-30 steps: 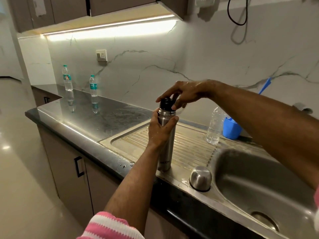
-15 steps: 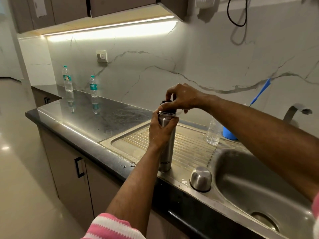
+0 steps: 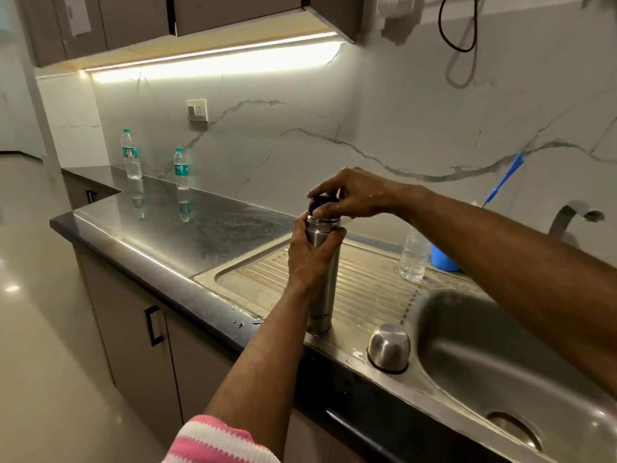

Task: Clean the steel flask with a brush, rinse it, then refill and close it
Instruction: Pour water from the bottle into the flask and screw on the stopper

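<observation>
The left hand is gripping the upright steel flask on the drainboard; the right hand is pinching its black stopper.

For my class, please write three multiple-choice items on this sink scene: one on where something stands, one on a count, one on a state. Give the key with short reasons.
1. Where does the steel cup stand?
A. on the sink's front rim
B. on the dark counter
C. in the basin

2. How many labelled water bottles stand on the dark counter?
A. one
B. two
C. four

3. What does the right hand do?
A. hangs idle
B. holds a brush
C. grips the black stopper

Key: 1 A, it sits beside the basin; 2 B, two green-capped bottles; 3 C, fingers curl round it atop the flask.
</observation>
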